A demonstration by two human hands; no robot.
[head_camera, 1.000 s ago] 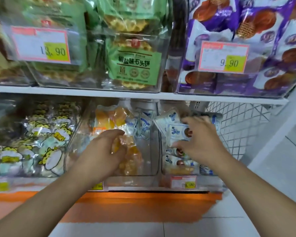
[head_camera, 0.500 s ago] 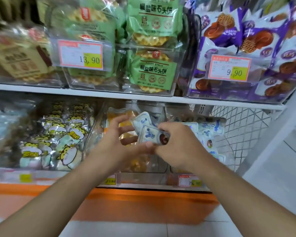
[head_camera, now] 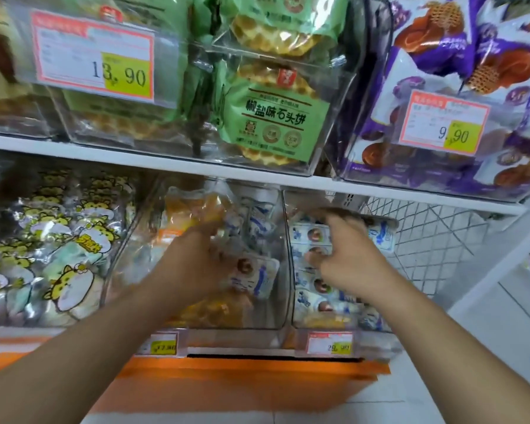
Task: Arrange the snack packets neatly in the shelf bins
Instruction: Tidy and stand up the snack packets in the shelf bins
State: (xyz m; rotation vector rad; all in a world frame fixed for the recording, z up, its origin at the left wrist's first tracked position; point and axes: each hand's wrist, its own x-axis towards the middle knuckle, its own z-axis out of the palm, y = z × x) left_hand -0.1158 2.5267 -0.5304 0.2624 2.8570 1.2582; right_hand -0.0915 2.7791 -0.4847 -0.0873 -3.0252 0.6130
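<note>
My left hand (head_camera: 193, 264) reaches into the middle clear bin (head_camera: 277, 304) and holds a small white-and-blue snack packet (head_camera: 259, 278) at its fingertips, over orange packets (head_camera: 193, 209). More white-and-blue packets (head_camera: 259, 209) lie at the back of that bin. My right hand (head_camera: 349, 264) is in the right clear bin (head_camera: 291, 215), its fingers loosely spread over the stacked white-and-blue packets (head_camera: 312, 235) there. No packet shows in its grasp. Motion blur softens both hands.
A bin of yellow cat-print packets (head_camera: 68, 258) stands to the left. On the shelf above are green waffle packs (head_camera: 273, 114) and purple pastry bags (head_camera: 471, 71) behind price tags. A white wire mesh panel (head_camera: 435, 240) closes the right end. Below is an orange base strip (head_camera: 257, 390).
My right hand passed a white-and-blue packet to my left hand, then went back to the right bin. My left hand carried the packet into the middle bin.
</note>
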